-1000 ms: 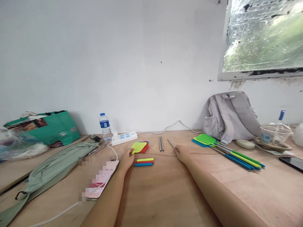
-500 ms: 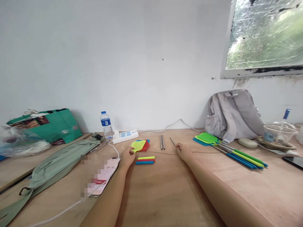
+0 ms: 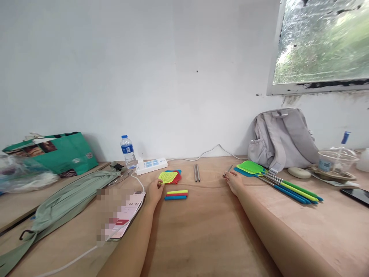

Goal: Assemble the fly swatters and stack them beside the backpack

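Note:
My left hand (image 3: 155,189) rests at the near left edge of a small stack of fly swatter heads, its fingers closed on the yellow mesh head (image 3: 167,177). A red head (image 3: 177,178) and a blue one lie partly hidden under it. My right hand (image 3: 234,181) pinches a thin metal rod (image 3: 230,168), most of it covered by the fingers. Between the hands, two metal rods (image 3: 196,173) lie side by side. Nearer to me are yellow, red (image 3: 177,195) and blue (image 3: 175,197) handle tubes in a row.
Several assembled fly swatters (image 3: 284,188) lie right of my right hand, before a grey backpack (image 3: 284,138). A phone (image 3: 127,215) with a white cable, a power strip (image 3: 152,166) and a water bottle (image 3: 128,152) are on the left. A plastic cup (image 3: 336,161) stands far right.
My right hand has moved right with the metal rod, away from the two rods and closer to the assembled swatters. My left hand stays at the yellow head.

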{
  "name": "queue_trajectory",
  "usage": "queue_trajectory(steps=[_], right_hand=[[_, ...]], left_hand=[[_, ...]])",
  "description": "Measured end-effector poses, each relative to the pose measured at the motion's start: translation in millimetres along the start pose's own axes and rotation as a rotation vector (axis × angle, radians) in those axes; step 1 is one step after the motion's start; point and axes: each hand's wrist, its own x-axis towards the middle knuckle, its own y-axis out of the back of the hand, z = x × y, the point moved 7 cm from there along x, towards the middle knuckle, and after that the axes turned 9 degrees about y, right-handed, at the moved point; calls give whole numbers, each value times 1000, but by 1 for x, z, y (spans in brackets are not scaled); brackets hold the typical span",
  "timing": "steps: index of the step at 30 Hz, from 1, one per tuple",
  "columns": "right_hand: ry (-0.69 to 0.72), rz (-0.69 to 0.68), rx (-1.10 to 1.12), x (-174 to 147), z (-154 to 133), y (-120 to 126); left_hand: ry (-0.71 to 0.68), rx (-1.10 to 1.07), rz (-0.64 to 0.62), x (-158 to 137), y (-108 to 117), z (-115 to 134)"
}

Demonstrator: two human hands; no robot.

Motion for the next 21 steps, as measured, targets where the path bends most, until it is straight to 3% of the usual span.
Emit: queue_trajectory(steps=[8, 15, 21], right_hand=[[-90, 49, 53, -7, -1, -3], [-97, -38, 45, -13, -12, -11], [-102, -136, -38, -21, -18, -22]], left_hand=[[-4, -114, -2, -4, 3, 6], [56, -304, 26, -10, 12, 13], [170, -627, 82, -12, 12, 9]])
